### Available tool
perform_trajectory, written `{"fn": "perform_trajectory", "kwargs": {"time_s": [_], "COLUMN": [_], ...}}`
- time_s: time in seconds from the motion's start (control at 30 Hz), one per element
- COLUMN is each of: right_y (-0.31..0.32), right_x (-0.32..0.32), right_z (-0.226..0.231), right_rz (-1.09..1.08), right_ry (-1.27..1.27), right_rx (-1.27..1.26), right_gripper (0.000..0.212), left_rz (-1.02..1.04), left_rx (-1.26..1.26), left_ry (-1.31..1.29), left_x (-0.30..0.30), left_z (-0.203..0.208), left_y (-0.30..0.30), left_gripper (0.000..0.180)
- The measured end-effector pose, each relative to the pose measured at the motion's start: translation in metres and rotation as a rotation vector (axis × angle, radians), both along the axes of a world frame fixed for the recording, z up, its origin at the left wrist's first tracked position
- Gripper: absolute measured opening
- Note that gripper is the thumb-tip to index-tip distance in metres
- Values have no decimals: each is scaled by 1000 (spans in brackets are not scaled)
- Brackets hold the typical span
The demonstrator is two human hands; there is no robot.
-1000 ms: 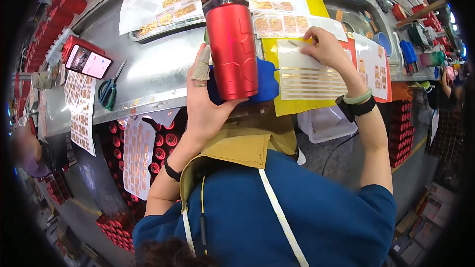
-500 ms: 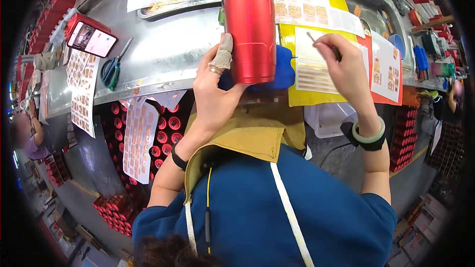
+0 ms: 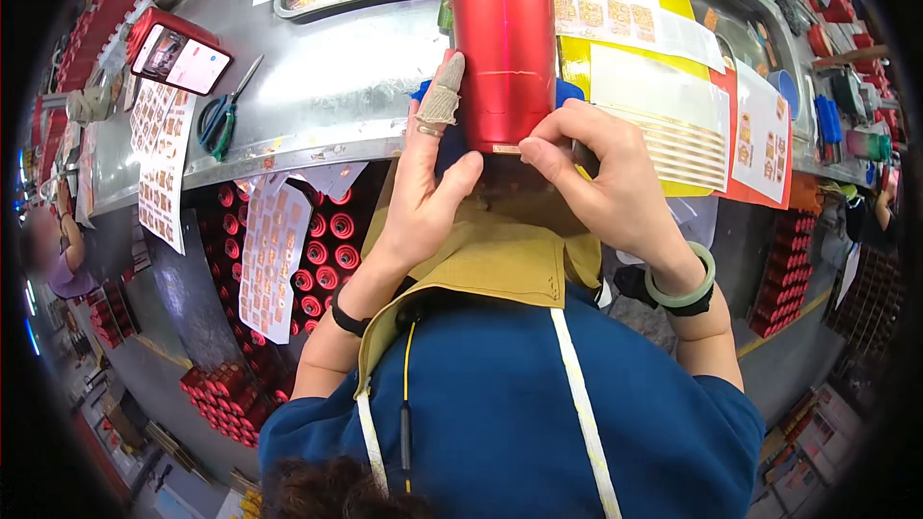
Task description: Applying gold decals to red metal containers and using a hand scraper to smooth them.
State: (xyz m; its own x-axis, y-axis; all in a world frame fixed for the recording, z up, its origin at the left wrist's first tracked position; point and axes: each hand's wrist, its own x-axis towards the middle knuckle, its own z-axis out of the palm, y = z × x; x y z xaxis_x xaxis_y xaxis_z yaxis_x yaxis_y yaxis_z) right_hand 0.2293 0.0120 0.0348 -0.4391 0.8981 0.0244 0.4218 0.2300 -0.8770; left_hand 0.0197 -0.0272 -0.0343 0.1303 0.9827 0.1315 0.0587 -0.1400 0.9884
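A shiny red metal cylinder [image 3: 505, 48] lies lengthwise before me, its near end over the bench edge. My left hand [image 3: 423, 183] rests along its left side, fingers stretched up and thumb apart near the lower rim. A pale wrap covers one fingertip. My right hand [image 3: 611, 168] is closed in a pinch at the lower right rim, thumb and finger on a thin gold strip sticker [image 3: 506, 148] lying along that rim. To the right is a sheet of gold strips [image 3: 663, 101] on a yellow backing. Something blue [image 3: 569, 91] shows partly behind the cylinder.
On the metal bench [image 3: 317, 48] lie green-handled scissors [image 3: 217, 125] and a phone [image 3: 181, 58] leaning on a red object. Sheets of stickers [image 3: 162, 163] hang over the edge at left. Red cylinders [image 3: 327, 255] are stacked below the bench. Another person [image 3: 67, 250] is at far left.
My right hand has come left and down from above the strip sheet to the cylinder's lower rim, bringing the small strip. My left thumb has shifted off the cylinder's underside.
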Motion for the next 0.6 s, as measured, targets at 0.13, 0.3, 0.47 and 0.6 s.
{"fn": "perform_trajectory", "kwargs": {"time_s": [0.13, 0.3, 0.47, 0.6], "right_y": [-2, -3, -2, -2], "right_x": [-2, -1, 0, 0], "right_z": [3, 3, -1, -3], "right_rz": [-14, -75, -86, -100], "right_ry": [-8, -37, -36, -28], "right_rx": [31, 16, 28, 3], "right_gripper": [11, 16, 19, 19], "left_rz": [72, 76, 82, 130], "left_rx": [-45, -16, -5, 57], "left_ry": [75, 83, 80, 1], "left_x": [12, 13, 14, 16], "left_z": [5, 0, 1, -3], "left_y": [-3, -2, -2, -2], "left_gripper": [75, 76, 75, 71]}}
